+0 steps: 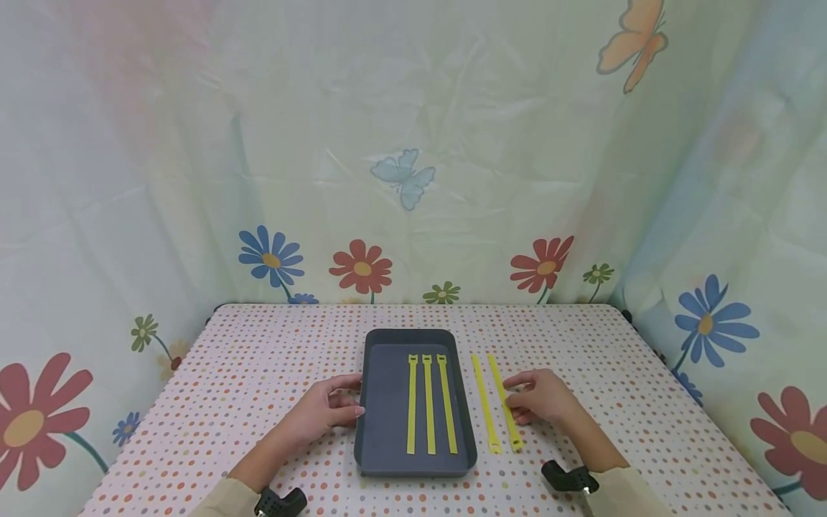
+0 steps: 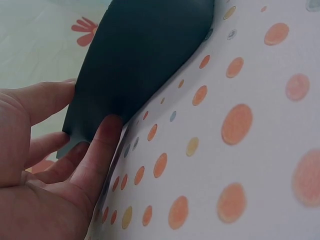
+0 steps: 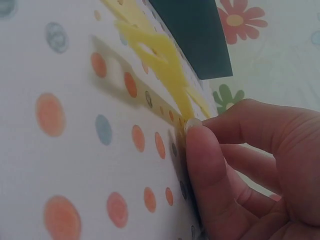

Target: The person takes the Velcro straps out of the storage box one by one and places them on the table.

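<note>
Three yellow cable straps with slotted heads lie side by side lengthwise in a dark grey tray. My left hand touches the tray's left side, its thumb against the outer wall and its other fingers near the rim. Right of the tray, a fourth strap lies on the table with its slotted end toward me. Between thumb and forefinger, my right hand pinches the outermost strap. In the right wrist view its slotted end stands off the tabletop and casts a shadow.
The table has a white cover with coloured dots. A pale curtain with flowers and butterflies hangs behind the table and on both sides. A black wrist camera sits on the left wrist, another camera on the right.
</note>
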A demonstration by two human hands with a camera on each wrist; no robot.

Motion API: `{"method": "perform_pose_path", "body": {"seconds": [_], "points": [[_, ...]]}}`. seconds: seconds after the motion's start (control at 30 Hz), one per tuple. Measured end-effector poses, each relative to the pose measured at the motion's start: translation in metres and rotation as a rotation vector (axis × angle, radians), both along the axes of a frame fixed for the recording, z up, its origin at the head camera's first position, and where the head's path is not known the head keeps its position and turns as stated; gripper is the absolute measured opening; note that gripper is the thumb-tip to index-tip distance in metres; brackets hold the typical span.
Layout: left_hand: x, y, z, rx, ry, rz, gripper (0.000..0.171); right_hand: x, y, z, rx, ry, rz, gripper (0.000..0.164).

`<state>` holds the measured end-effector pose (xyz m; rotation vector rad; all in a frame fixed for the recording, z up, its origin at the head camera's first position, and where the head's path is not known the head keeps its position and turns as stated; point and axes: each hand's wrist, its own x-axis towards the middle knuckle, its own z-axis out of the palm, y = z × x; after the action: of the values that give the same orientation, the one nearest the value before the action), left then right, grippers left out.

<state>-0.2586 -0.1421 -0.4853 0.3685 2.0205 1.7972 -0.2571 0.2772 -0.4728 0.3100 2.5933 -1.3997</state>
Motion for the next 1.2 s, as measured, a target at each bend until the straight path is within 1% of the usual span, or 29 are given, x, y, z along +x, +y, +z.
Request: {"method": "perform_pose_path", "body": {"seconds": [0.33, 0.6, 0.83, 1.07, 1.2], "points": [[-0.0017, -0.0006, -0.0021, 0.000, 0.006, -0.008, 0.075, 0.0004, -0.0007, 0.0000, 0.015, 0.002, -0.001, 0.040], [-0.0011, -0.0001, -0.0001, -0.007, 0.004, -0.005, 0.074, 0.0013, -0.0030, 0.0008, 0.048, 0.007, -0.004, 0.039], [-0.0009, 0.0008, 0.0007, -0.004, 0.005, -0.004, 0.073, 0.0027, -0.0035, 0.0022, 0.057, 0.018, -0.006, 0.039], [0.0004, 0.0013, 0.0022, -0.003, 0.008, -0.005, 0.070, 0.0066, -0.0045, 0.0053, 0.099, 0.045, 0.020, 0.039], [0.0008, 0.0016, 0.0033, -0.008, 0.009, -0.005, 0.070, 0.0066, -0.0038, 0.0060, 0.090, 0.050, 0.018, 0.039]]}}
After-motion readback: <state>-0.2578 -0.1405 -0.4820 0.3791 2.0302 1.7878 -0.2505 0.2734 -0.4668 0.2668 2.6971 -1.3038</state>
